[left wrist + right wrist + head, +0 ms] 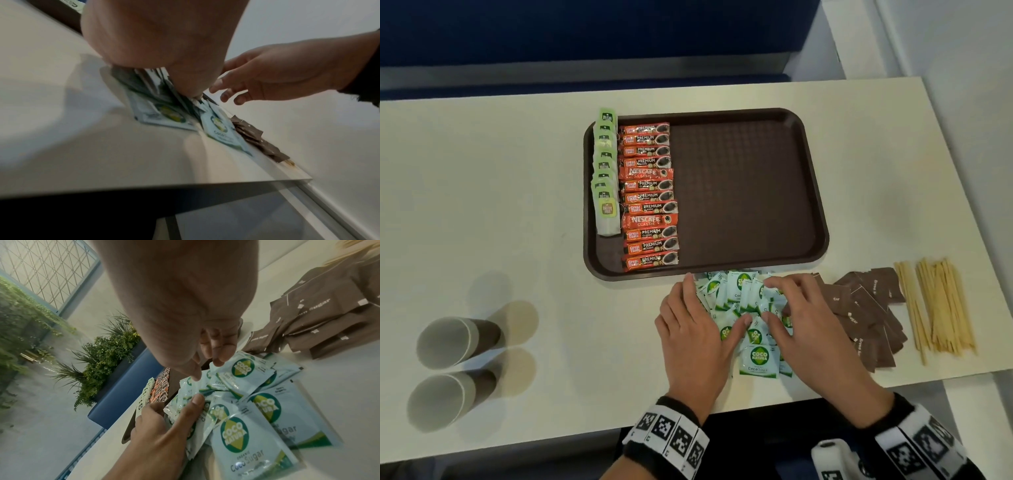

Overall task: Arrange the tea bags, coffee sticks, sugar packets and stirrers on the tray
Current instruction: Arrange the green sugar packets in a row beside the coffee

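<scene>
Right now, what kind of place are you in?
Likely a cafe or office pantry: a brown serving tray lined with coffee sticks and tea bags, paper cups on the table, and a blue bench seat behind it.

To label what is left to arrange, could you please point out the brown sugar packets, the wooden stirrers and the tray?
brown sugar packets [863,313]: head view, middle of the pile.
wooden stirrers [941,305]: head view, middle of the bundle.
tray [739,192]: head view, its bare floor.
</scene>
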A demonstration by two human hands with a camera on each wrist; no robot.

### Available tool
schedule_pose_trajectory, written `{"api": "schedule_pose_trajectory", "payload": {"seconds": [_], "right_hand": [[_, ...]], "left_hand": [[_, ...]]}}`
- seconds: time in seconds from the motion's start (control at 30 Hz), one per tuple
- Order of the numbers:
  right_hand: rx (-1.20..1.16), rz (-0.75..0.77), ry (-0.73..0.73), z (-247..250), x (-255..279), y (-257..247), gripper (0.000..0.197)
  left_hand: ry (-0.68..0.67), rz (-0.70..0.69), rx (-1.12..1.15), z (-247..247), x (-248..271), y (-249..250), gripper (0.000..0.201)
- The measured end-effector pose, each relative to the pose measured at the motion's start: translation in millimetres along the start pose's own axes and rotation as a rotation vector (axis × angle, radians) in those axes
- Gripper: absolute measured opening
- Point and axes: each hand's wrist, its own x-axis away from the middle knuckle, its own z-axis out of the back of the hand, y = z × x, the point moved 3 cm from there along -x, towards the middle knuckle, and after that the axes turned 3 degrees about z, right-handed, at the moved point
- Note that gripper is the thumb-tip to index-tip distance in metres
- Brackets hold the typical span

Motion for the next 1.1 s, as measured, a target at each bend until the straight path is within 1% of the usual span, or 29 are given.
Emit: {"api": "schedule_pose_trajectory", "payload": {"seconds": [0.1, 0.23, 0.37, 0.5, 0.6, 0.67, 0.83, 0.93, 1.03, 1.1], "right_hand": [[0.013, 0.003, -0.012, -1, -4, 0, 0.041], [0.013, 0.002, -0.039, -3, -7, -2, 0.042], [0.027, 0.017, -0.02, -5, -8, -4, 0.042], [0.011, 0.048, -0.001, -8, 1, -4, 0.038], [0.011, 0.051, -0.014, -12, 7, -2, 0.036], [0.008, 0.053, -0.018, -15, 9, -1, 0.035], [-0.019, 0.056, -0.018, -19, 8, -3, 0.034], [-0.016, 0.056, -0.03, -20, 7, -5, 0.033], [-0.031, 0.071, -0.015, -20, 2, -8, 0.037], [-0.063, 0.081, 0.01, -18, -3, -12, 0.042]], "left_hand": [[0.028, -0.022, 0.046, -7, -3, -5, 0.101], [0.045, -0.045, 0.035, -14, -5, -10, 0.089], [0.098, -0.073, 0.05, -17, -6, -11, 0.075], [0.122, -0.125, 0.147, -19, -4, -11, 0.063], [0.065, -0.088, 0.311, -16, -4, -11, 0.053], [0.029, -0.058, 0.371, -13, -5, -12, 0.05], [-0.021, -0.092, 0.353, -8, -11, -12, 0.051], [-0.034, -0.086, 0.321, -3, -14, -12, 0.047], [-0.086, -0.087, 0.335, 0, -16, -13, 0.045], [-0.09, -0.121, 0.357, 2, -17, -15, 0.045]]}}
